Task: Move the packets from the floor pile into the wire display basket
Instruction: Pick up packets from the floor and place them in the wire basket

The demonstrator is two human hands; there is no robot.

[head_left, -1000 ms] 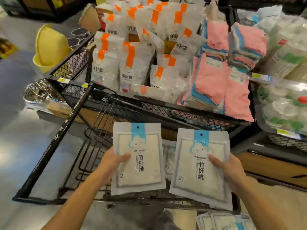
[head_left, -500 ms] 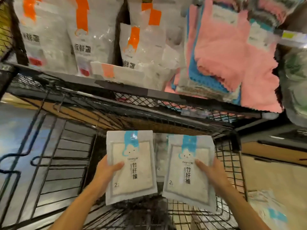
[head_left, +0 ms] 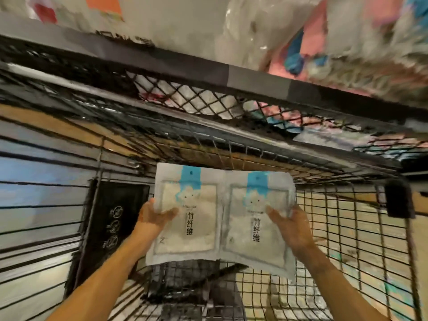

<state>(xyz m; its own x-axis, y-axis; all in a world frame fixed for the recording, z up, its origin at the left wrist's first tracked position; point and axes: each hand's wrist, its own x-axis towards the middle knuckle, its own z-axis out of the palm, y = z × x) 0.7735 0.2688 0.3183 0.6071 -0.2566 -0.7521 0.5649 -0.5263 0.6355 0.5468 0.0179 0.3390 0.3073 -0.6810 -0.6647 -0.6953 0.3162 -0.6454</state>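
Compared with half a second ago, the view has closed in on the wire display basket (head_left: pixel 342 228) and the picture is more blurred; the two packets, then separated by a narrow gap, now sit edge to edge, and both have been carried further forward under the upper mesh shelf (head_left: pixel 208 105). The left packet (head_left: pixel 185 216) and the right packet (head_left: pixel 257 223) are held side by side, faces up, blue header strips pointing away from the person, above the basket's wire grid floor. Whether either packet touches the wire cannot be told. The left hand (head_left: pixel 155 215) grips the left edge of the left packet, thumb lying across the printed face, the remaining fingers hidden beneath. The right hand (head_left: pixel 289 225) grips the right edge of the right packet in the same manner, thumb on top and pointing inward. Both forearms are extended forward and converge toward the packets. A black panel (head_left: pixel 111 228) with white symbols stands to the left of the left hand. On the upper shelf, pink and blue cloths (head_left: pixel 310 47) and white bagged goods (head_left: pixel 185 22) appear, heavily blurred.
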